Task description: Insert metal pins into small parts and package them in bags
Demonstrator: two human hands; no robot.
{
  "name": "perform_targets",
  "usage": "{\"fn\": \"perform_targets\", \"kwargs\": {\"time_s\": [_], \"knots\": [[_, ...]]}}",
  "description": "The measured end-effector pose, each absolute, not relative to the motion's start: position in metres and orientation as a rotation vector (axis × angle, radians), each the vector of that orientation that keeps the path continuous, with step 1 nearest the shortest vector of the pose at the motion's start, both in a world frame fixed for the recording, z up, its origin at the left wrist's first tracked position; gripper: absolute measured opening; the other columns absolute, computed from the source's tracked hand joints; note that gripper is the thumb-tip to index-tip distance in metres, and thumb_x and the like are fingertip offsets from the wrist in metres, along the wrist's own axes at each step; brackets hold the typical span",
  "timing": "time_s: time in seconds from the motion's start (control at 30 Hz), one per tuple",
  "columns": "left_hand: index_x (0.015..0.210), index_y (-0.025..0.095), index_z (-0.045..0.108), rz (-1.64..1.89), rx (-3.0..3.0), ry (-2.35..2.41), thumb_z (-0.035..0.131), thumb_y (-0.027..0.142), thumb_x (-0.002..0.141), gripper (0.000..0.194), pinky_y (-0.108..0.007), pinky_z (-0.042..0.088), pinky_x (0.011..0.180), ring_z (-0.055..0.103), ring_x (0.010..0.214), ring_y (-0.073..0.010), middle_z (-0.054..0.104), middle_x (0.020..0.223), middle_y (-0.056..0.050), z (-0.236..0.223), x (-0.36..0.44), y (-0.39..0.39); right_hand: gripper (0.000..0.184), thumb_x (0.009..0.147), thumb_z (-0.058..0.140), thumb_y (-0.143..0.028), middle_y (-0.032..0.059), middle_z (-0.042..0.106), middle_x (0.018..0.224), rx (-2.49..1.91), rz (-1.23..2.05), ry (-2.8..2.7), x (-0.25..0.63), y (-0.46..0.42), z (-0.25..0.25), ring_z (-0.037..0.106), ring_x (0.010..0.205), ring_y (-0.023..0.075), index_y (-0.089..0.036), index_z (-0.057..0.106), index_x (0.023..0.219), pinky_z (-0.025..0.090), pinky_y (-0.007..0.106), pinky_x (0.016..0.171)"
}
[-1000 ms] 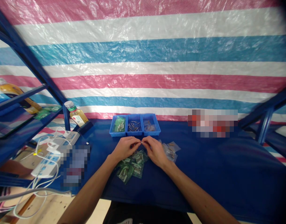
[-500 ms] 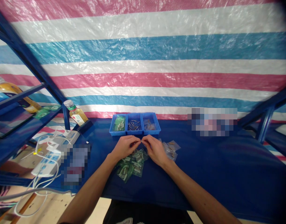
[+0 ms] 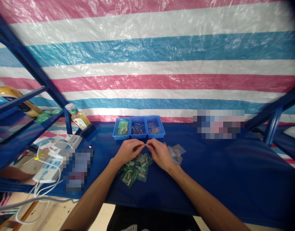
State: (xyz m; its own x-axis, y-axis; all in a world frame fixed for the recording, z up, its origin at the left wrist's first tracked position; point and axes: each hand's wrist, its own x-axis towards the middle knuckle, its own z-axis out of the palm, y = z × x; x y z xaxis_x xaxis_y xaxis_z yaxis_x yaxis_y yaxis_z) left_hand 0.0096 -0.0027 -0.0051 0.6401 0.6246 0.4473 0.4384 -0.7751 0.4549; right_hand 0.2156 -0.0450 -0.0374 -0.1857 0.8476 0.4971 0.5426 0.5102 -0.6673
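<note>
My left hand [image 3: 130, 150] and my right hand [image 3: 159, 153] meet fingertip to fingertip over the middle of the table. Both are closed in a pinch around something tiny and pale between them, too small to name. Below the left hand lies a pile of small green plastic bags [image 3: 135, 170] holding metal pieces. Beside my right hand are several clear plastic bags [image 3: 177, 152] with small brownish pieces inside. Just beyond the hands stand three joined blue bins: a left bin [image 3: 117, 139] with green bags, a middle bin [image 3: 138, 136] with loose metal pins, a right bin [image 3: 160, 136] with clear bags.
A bottle [image 3: 77, 117] stands at the back left of the blue table [image 3: 224, 173]. White power strips [image 3: 47, 170] with tangled cables run along the left edge. Blue metal frame posts [image 3: 273, 125] rise on both sides, and a striped plastic sheet [image 3: 161, 83] hangs behind.
Almost nothing differs. Both hands keep their pinch in the same place, and the view has shifted very slightly.
</note>
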Motion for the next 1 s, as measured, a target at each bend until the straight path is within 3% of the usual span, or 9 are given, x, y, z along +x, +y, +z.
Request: {"fn": "perform_targets", "kwargs": {"time_s": [0.2,0.37,0.8,1.0], "knots": [[0.104,0.018,0.072,0.854,2.560,0.856,0.055,0.029,0.103,0.020,-0.025,0.048,0.068,0.062,0.070,-0.0131,0.071,0.087,-0.004,-0.0061,0.0097,-0.0027,0.023,0.106,0.046,-0.032,0.0049,0.069,0.092,-1.186,0.422,-1.868,0.2165,-0.0459,-0.0333,0.066,0.083,0.0219,-0.025,0.065,0.096,0.050,0.033,0.079],[0.103,0.017,0.072,0.867,2.560,0.859,0.055,0.028,0.103,0.020,-0.025,0.048,0.068,0.061,0.069,-0.0129,0.071,0.086,-0.004,-0.0057,0.0092,-0.0022,0.015,0.103,0.052,-0.028,0.0048,0.071,0.098,-1.139,0.424,-1.849,0.2161,-0.0453,-0.0365,0.067,0.087,0.0222,-0.025,0.065,0.111,0.051,0.032,0.081],[0.103,0.017,0.072,0.865,2.565,0.843,0.057,0.027,0.102,0.018,-0.025,0.049,0.069,0.063,0.072,-0.0130,0.072,0.088,-0.004,-0.0054,0.0090,-0.0018,0.020,0.106,0.049,-0.028,0.0048,0.069,0.091,-1.147,0.381,-1.890,0.2162,-0.0451,-0.0362,0.066,0.081,0.0205,-0.024,0.065,0.096,0.050,0.031,0.079],[0.103,0.017,0.072,0.877,2.559,0.847,0.057,0.027,0.102,0.018,-0.024,0.049,0.069,0.065,0.073,-0.0132,0.073,0.091,-0.005,-0.0049,0.0081,-0.0010,0.014,0.104,0.053,-0.026,0.0043,0.071,0.097,-1.118,0.368,-1.886,0.2153,-0.0441,-0.0412,0.067,0.085,0.0212,-0.025,0.064,0.112,0.051,0.032,0.081]]}}
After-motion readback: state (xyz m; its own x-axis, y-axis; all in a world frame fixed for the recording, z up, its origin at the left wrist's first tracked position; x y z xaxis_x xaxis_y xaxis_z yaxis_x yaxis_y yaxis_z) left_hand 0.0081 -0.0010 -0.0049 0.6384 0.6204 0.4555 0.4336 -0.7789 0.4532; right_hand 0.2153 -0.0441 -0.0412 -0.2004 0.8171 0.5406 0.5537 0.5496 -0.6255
